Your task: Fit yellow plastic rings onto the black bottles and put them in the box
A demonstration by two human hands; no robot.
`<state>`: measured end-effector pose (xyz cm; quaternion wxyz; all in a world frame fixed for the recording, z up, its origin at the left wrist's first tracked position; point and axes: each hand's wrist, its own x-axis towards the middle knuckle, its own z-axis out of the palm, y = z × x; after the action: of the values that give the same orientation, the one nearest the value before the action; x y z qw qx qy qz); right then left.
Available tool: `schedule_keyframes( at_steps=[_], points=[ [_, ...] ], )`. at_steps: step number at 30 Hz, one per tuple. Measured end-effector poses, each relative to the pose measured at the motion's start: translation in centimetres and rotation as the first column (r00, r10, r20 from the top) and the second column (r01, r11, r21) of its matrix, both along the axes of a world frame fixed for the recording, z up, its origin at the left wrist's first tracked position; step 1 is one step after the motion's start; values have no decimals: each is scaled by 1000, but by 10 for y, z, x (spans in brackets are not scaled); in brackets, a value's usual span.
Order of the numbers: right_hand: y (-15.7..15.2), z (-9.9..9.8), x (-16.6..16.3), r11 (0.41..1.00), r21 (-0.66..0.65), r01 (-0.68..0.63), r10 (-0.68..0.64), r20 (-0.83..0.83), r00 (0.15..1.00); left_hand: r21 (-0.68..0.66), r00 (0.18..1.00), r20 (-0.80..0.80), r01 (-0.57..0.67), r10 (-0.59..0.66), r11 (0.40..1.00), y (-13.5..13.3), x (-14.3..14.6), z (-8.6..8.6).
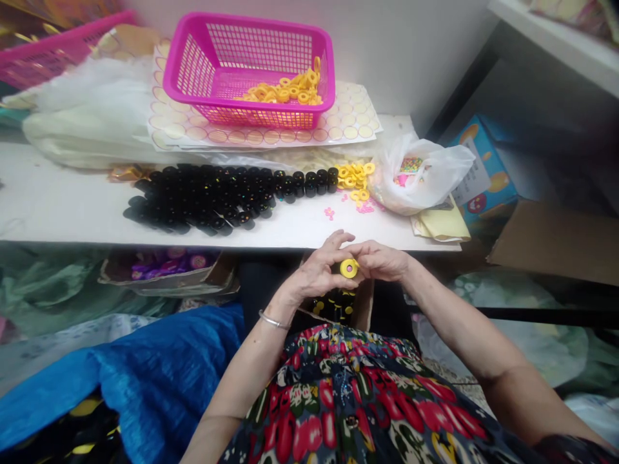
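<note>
My left hand (pixel 316 267) is closed around a small round piece with a yellow ring-shaped top (pixel 349 268) and a pinkish centre. The piece is held just in front of the table's edge, its yellow end facing up toward me. From the other side, the fingers of my right hand (pixel 382 261) are pinched at the right rim of the same piece. Its lower part is hidden by my fingers. Below my hands, a carton (pixel 363 308) contains black pieces with yellow ends (pixel 341 303).
Many black cylinders (pixel 207 196) stand packed on the white table (pixel 290 232). Yellow rings (pixel 355 175) and tiny pink bits (pixel 365 206) lie beside a white plastic bag (pixel 435 174). Behind is a pink basket (pixel 193 96) with more rings. A blue sack (pixel 169 367) is at lower left.
</note>
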<state>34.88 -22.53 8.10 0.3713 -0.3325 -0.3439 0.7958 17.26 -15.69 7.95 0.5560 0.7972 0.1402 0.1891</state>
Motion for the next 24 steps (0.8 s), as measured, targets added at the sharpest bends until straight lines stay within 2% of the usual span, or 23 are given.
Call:
schedule_keyframes(
  at_steps=[4, 8, 11, 14, 20, 22, 24],
  points=[
    [5, -3, -1, 999, 41, 9, -17, 179, 984, 63, 1000, -6, 16, -16, 998, -1, 3, -1],
    [9, -3, -4, 998, 55, -3, -11, 260, 966, 136, 998, 36, 42, -48, 990, -2, 7, -3],
    [10, 1, -9, 1000, 17, -18, 13, 262, 965, 153, 997, 46, 47, -54, 987, -3, 8, -2],
    [8, 2, -13, 999, 7, 49, -49, 257, 965, 173, 997, 56, 44, -55, 984, -3, 7, -1],
    [2, -12, -17, 988, 67, 140, -150, 187, 971, 210, 998, 2, 55, -57, 976, 0, 4, -6],
    [3, -16, -19, 992, 28, 121, -124, 165, 978, 238, 998, -32, 55, -49, 970, 2, 3, -11],
    [7, -18, -22, 999, -22, 50, -45, 176, 983, 273, 998, -57, 22, -6, 962, 3, 2, -18]
  ],
)
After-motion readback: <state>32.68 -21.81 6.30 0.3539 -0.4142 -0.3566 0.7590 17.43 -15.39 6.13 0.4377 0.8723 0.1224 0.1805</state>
